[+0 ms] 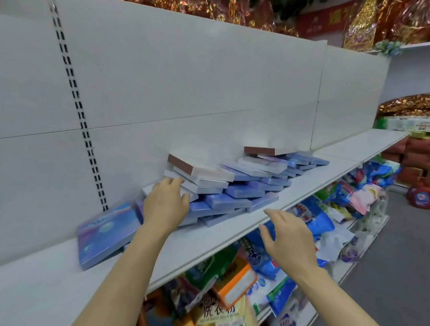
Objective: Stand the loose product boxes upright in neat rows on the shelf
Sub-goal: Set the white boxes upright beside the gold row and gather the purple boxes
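Both hands spread: left hand (166, 202) seemingly touches boxes (232, 187).

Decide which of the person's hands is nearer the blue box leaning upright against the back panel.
Left. The left hand rests on the pile just right of the blue leaning box; the right hand hovers off the white shelf's front edge.

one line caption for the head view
Left hand on the heap of flat boxes; right hand open above the shelf edge.

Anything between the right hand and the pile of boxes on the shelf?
Nothing visible. The right hand hovers open at the shelf edge, with only bare shelf between it and the pile. The left hand already rests on the pile's left end.
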